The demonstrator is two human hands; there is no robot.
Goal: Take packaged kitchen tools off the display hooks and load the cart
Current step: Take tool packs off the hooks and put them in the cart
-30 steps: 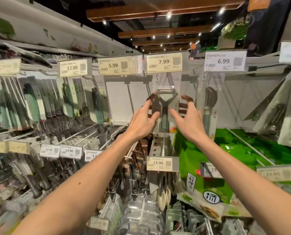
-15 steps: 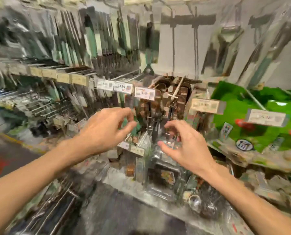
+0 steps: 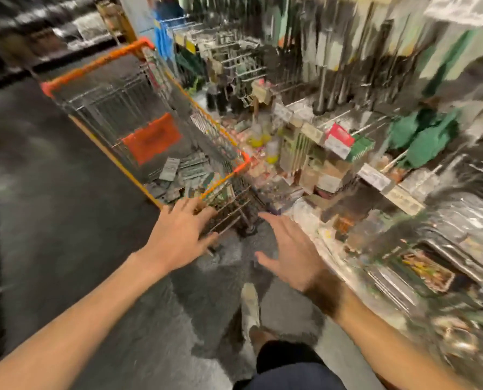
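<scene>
Packaged kitchen tools (image 3: 178, 175) are seen lying in the bottom of the orange-rimmed wire cart (image 3: 94, 63), beyond the fingertips (image 3: 206, 213) of both hands, and none is held. The left hand (image 3: 178, 235) is stretched forward, palm down and fingers spread, at the cart's near end; contact cannot be told through the blur. The right hand (image 3: 291, 257) is held beside it over the floor (image 3: 52, 220), fingers loosely spread and empty, the display hooks (image 3: 246, 66) lying to its right.

wire cart (image 3: 108, 105) with orange rim trim and an orange panel on its far wall, standing upright just beside the display hooks (image 3: 246, 61). flat packaged kitchen tools (image 3: 178, 171) lie loose and overlapping on the basket bottom, near end. detail blurred.
</scene>
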